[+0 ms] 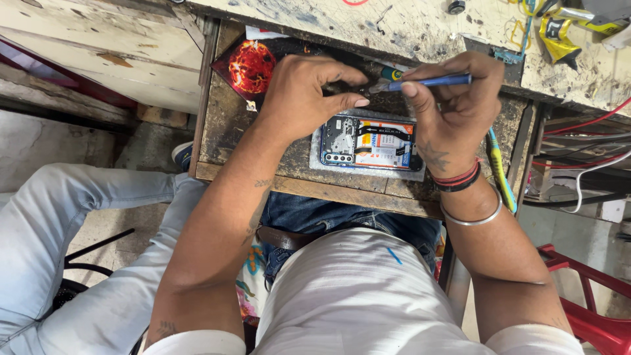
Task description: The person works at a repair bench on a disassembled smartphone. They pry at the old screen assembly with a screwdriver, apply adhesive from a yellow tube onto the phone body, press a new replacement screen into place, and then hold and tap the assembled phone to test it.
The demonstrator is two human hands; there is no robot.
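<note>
An opened phone (369, 142) with its back cover off lies on a grey mat (317, 158) in a pulled-out wooden drawer (289, 184). My right hand (453, 112) grips a blue-handled screwdriver (427, 81) held level, tip pointing left. My left hand (309, 92) is beside that tip, thumb and fingers pinched together just above the phone; whatever small part they hold is hidden. Both hands hover over the far edge of the phone.
A red-and-black patterned phone cover (246, 66) lies at the drawer's far left. A worn workbench (420, 33) with yellow tools (559, 33) is beyond. Red and white cables (585, 158) hang at right. Another person's light-jeaned leg (72, 230) is at left, a red stool (591, 309) at lower right.
</note>
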